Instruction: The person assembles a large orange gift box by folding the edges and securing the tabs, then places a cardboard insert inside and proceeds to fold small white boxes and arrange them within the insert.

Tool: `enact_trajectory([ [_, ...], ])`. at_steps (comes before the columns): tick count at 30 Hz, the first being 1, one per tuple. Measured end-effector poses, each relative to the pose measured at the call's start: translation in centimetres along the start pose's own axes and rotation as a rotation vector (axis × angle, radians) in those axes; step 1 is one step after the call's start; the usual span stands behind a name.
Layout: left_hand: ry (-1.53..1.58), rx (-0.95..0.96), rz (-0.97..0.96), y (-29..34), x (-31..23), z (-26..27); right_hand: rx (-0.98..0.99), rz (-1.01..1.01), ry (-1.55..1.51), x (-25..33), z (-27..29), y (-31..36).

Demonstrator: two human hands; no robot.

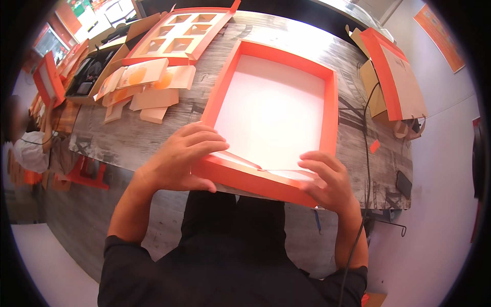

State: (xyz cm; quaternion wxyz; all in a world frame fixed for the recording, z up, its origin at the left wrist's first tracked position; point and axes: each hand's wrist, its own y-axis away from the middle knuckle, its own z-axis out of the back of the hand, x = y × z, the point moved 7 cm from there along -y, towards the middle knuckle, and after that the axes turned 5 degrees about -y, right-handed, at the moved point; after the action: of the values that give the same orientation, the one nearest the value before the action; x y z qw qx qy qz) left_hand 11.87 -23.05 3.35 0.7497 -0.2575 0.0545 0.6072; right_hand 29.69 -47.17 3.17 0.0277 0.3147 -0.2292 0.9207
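An orange cardboard box (273, 112) with low walls and a white inside lies before me near the table's front edge, its open side up. My left hand (186, 156) grips its near left corner, fingers over the wall and thumb outside. At the near right corner my right hand (327, 179) holds the box, fingers curled over the rim and thumb on the front wall. Along the inside of the near wall, flaps (286, 173) stand partly loose. The fingertips' exact contact inside is hard to make out.
Flattened small cartons (146, 87) lie left of the box. Behind them stands an orange tray with square openings (179, 33). A carton with dark items (94, 71) is farther left. On the right are an orange carton (394, 77), a black cable (364, 133) and a phone (403, 184). Another person (33, 148) is far left.
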Motion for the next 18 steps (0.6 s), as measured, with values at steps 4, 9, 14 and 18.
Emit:
enact_trajectory([
  [4, -0.127, 0.086, 0.040, 2.4, 0.9, 0.2, 0.058, 0.024, 0.137, 0.1, 1.2, 3.3],
  [9, -0.132, 0.048, 0.035, 3.8, 2.1, -1.2, 0.147, 0.007, 0.352, -0.3, 0.5, 6.0],
  [14, -0.087, 0.005, -0.044, 3.7, 3.1, -1.9, 0.133, -0.007, 0.340, -1.3, 0.3, 7.2],
  [18, -0.140, 0.038, -0.054, 3.6, 3.2, -1.8, 0.165, -0.018, 0.382, -1.5, 0.3, 7.1],
])
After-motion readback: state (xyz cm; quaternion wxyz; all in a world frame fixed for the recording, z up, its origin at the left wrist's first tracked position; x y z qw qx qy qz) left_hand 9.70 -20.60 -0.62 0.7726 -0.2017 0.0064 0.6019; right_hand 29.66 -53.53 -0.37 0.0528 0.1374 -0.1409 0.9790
